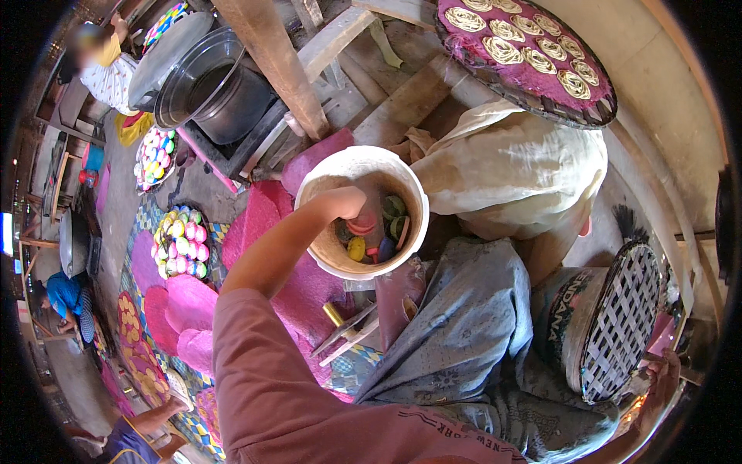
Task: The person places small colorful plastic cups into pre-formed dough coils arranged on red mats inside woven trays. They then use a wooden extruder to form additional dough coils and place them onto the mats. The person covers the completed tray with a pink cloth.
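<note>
My left hand (pixel 344 203) reaches over the rim into a white plastic bucket (pixel 418 185). Its fingers are curled, with their tips hidden, and a blurred pink object (pixel 369 216) lies right below them. I cannot make out what the hand holds. Small colored pieces rest at the bucket's bottom, among them a yellow one (pixel 356 248), a blue one (pixel 386 249) and green ones (pixel 396 207). Far to the right, my right hand (pixel 661 380) is beside an open-weave round tray (pixel 621 321); its fingers are too small and distorted to read.
A round tray of coiled noodle-like strands (pixel 503 51) stands at the upper right, near a pale cloth-covered bundle (pixel 510 166). A big metal pot (pixel 232 104) sits at upper left. Pink sheets (pixel 192 301) and colorful balls (pixel 180 242) lie on a patterned mat. Other people (pixel 66 301) sit further left.
</note>
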{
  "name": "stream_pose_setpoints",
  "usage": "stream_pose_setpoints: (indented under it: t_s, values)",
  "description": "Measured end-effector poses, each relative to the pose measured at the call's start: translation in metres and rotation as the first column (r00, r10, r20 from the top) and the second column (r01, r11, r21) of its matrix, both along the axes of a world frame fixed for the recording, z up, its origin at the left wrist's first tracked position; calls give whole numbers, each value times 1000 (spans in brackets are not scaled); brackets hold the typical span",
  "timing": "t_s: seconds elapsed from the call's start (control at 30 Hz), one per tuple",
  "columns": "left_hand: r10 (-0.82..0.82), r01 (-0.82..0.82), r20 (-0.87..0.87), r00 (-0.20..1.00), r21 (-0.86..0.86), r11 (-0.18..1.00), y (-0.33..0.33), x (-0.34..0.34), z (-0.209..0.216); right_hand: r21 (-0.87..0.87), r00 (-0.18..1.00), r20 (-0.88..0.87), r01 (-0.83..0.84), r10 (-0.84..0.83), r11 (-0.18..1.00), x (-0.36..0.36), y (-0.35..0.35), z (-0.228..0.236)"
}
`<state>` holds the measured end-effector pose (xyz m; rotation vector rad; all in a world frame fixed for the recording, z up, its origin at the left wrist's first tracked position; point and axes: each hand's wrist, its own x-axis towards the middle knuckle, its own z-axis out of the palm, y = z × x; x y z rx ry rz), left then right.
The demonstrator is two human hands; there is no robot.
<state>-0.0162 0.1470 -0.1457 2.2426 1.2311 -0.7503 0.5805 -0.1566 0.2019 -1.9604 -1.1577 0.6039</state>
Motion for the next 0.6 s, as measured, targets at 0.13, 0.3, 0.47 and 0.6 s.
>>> stream_pose_setpoints:
  t_s: [0.13, 0.3, 0.47, 0.6]
  values:
    - [375, -375, 74, 924, -18, 927, -15, -8, 2, 0, 1000, 9, 14, -14, 1000, -4, 0, -3]
    - [352, -356, -50, 935, -152, 922, -21, -6, -10, -37, 1000, -1, 10, -10, 999, -6, 0, -8]
    - [94, -111, -102, 990, -172, 979, -11, -8, -49, 21, 1000, -15, -16, 16, 1000, -1, -11, -8]
    - [208, -208, -13, 978, -68, 976, -17, -17, -57, -13, 1000, -23, 0, 0, 1000, 6, -19, -12]
